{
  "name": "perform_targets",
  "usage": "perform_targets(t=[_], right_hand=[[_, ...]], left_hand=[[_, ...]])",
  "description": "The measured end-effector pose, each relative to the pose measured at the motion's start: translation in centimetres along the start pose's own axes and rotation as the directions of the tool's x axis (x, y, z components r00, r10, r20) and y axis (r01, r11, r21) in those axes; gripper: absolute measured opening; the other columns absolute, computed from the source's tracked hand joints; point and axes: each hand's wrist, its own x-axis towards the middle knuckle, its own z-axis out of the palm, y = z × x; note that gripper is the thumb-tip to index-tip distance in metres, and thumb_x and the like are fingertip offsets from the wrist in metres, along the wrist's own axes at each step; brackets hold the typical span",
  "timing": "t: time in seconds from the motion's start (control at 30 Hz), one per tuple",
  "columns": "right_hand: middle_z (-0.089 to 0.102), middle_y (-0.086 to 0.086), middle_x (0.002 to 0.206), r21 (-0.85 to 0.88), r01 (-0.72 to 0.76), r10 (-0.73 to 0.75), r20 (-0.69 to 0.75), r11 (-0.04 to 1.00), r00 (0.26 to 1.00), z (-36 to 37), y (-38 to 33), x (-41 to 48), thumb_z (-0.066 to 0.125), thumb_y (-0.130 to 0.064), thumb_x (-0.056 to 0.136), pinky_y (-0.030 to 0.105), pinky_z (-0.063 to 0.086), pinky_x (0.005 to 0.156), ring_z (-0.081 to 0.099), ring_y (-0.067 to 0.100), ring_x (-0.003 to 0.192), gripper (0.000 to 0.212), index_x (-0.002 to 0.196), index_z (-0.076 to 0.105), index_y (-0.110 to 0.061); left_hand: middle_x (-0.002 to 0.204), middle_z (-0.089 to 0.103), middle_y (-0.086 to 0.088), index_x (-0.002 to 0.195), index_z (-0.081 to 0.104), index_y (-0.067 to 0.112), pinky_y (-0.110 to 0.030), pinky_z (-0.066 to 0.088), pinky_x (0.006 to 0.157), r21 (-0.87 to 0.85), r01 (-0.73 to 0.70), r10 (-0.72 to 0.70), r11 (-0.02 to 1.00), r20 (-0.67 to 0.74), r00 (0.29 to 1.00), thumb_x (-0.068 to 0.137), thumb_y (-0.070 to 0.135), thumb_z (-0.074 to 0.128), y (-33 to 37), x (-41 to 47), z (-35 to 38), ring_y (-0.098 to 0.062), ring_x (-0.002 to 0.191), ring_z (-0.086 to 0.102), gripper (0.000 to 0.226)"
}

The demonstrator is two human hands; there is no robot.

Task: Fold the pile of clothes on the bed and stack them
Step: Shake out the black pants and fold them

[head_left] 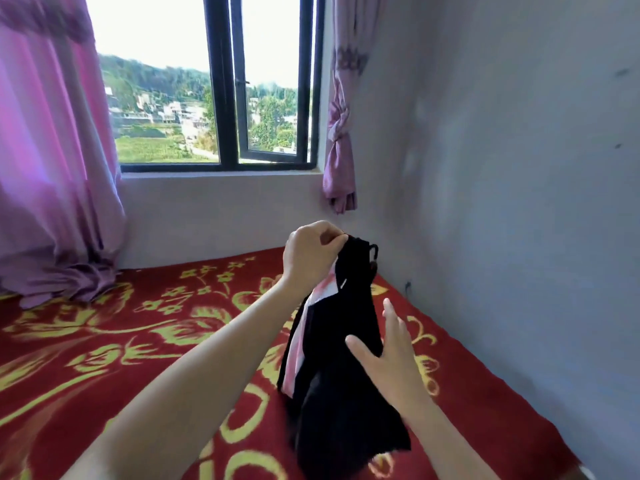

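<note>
A black garment (343, 368) with pink and white panels hangs in the air above the bed (114, 344), its lower end trailing toward me. My left hand (308, 252) pinches its top edge and holds it up. Lower down, my right hand (388, 355) lies against the right side of the cloth with its fingers straight and spread. No other clothes show in this view.
The bed wears a red cover with yellow flower patterns and fills the corner. A grey wall (519, 168) runs along its right side. A window (221, 98) with purple curtains (52, 168) stands behind the bed; one curtain's hem pools on the cover.
</note>
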Motion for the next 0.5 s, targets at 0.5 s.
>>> perform_targets(t=[0.5], right_hand=[[0.055,0.002,0.118,0.166,-0.260,0.179,0.391,0.951,0.903,-0.9,4.9,6.6,0.075,-0.043,0.071,0.016,0.049,0.074,0.060,0.011,0.097,0.075,0.133,0.043,-0.017]], left_hand=[[0.069,0.057,0.009,0.071,0.061,0.017,-0.003,0.040,0.057,-0.146,-0.070,0.039,0.987,-0.210,0.977,0.084,0.003,0.062,1.0,3.1,-10.8,0.013,0.052,0.052,0.020]])
